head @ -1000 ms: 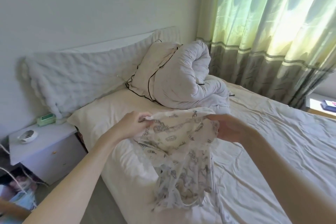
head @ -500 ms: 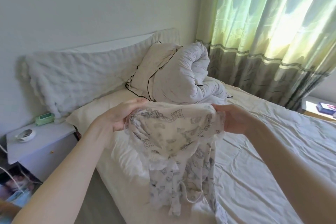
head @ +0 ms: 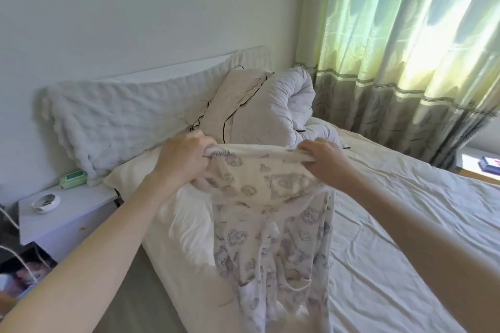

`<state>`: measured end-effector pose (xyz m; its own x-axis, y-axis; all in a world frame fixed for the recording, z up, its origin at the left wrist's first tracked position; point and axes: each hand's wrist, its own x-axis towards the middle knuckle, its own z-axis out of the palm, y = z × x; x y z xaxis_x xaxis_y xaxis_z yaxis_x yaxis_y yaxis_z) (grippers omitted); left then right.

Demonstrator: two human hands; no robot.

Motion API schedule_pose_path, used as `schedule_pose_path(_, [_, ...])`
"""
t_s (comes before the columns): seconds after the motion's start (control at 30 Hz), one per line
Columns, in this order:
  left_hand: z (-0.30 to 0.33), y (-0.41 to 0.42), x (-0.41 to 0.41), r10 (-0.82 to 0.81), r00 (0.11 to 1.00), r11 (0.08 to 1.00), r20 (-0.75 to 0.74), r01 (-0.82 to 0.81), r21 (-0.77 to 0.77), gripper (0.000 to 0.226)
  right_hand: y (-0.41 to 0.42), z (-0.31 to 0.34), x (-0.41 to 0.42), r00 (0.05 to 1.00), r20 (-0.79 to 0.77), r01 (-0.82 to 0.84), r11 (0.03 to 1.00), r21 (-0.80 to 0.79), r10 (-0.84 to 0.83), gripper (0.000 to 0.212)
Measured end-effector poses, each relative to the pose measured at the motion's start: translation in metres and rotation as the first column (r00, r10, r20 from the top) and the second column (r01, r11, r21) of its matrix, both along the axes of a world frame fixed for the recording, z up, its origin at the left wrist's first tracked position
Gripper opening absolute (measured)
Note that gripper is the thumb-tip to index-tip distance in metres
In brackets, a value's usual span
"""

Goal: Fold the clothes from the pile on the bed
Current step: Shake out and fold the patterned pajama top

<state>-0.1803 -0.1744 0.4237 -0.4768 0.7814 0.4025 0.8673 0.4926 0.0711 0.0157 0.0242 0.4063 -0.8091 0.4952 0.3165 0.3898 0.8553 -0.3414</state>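
A cream garment with a grey print hangs in the air over the near left part of the bed. My left hand grips its top edge at the left. My right hand grips the same edge at the right. The edge is stretched between them, about level. The cloth below hangs bunched and twisted, and its lower end reaches the sheet. No pile of clothes is in view.
A rolled white duvet and a cream pillow with black piping lie at the head of the bed. A white bedside table at the left carries a green box and a small dish. Green curtains hang at the right.
Both hands have lifted the garment higher and moved apart along its top edge, pulling it taut. More of the cloth now hangs down lengthwise.
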Motion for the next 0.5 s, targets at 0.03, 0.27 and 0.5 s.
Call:
schedule_pose_path(0.03, [0.015,0.003,-0.003,0.012,1.000,0.998,-0.011,-0.012,0.056,0.024,0.004,0.015,-0.003,0.998,-0.057,0.025,0.998,0.066,-0.021,0.021])
schedule_pose_path(0.27, [0.093,0.014,-0.010,-0.236,0.880,0.820,0.412,-0.047,0.570,0.021,0.024,0.115,0.003,0.921,-0.384,0.118,0.986,0.119,-0.064,0.022])
schedule_pose_path(0.5, [0.095,0.013,-0.021,-0.212,0.824,0.922,0.525,-0.010,0.388,0.022,0.043,0.122,0.013,0.971,-0.182,0.127,0.977,-0.168,-0.158,0.018])
